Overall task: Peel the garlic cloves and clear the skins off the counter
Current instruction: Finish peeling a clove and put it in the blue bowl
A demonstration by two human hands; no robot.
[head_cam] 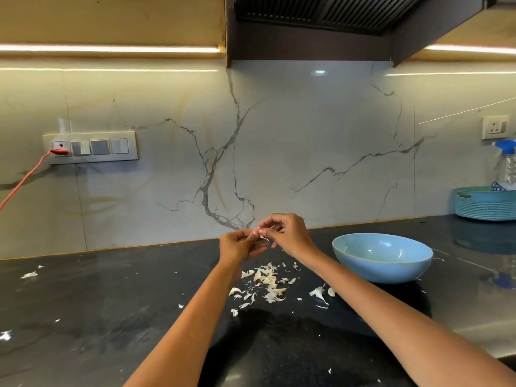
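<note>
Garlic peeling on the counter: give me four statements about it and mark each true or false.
1. Both hands, left hand and right hand, hold the garlic clove above the counter. True.
2. The blue bowl stands to the left of the hands. False: it stands to their right.
3. Loose garlic skins lie on the counter below the hands. True.
4. The skins are gathered inside the bowl. False: the pile lies on the counter beside it.
</note>
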